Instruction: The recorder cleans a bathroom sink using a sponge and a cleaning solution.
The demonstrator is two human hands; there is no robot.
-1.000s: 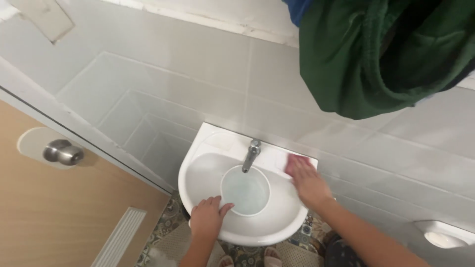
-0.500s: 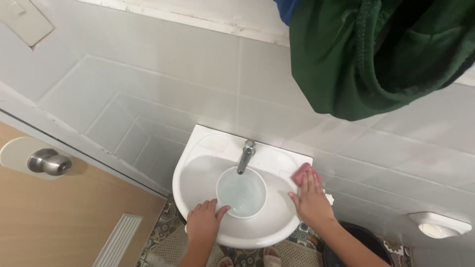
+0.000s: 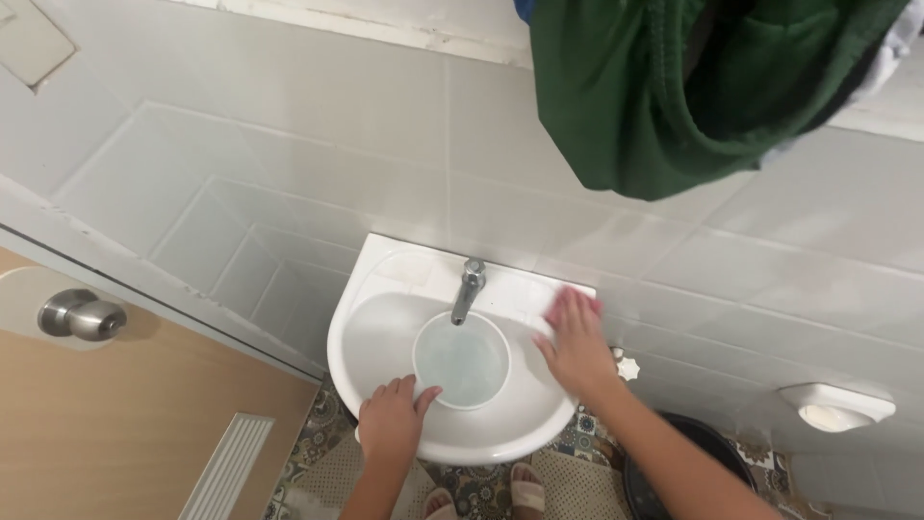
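**Pink sponge pressed flat at the sink's back right corner**

While the left hand (image 3: pixel 390 424) rests on the front rim of the white sink (image 3: pixel 358 332), its fingers (image 3: pixel 421 396) lie loosely spread against the near edge of a round white bowl (image 3: pixel 460 359). That bowl sits upright in the middle of the basin, open side up, under the chrome tap (image 3: pixel 468 287), whose spout points from the back edge towards the front. At the back right corner of the sink, the right hand (image 3: pixel 576 342) lies palm down with fingers (image 3: pixel 561 315) extended, flat on a pink sponge (image 3: pixel 568 305). Only a blurred pink edge shows past the fingertips, so its long axis cannot be told. A green cloth (image 3: pixel 674 87) hangs on the tiled wall above.
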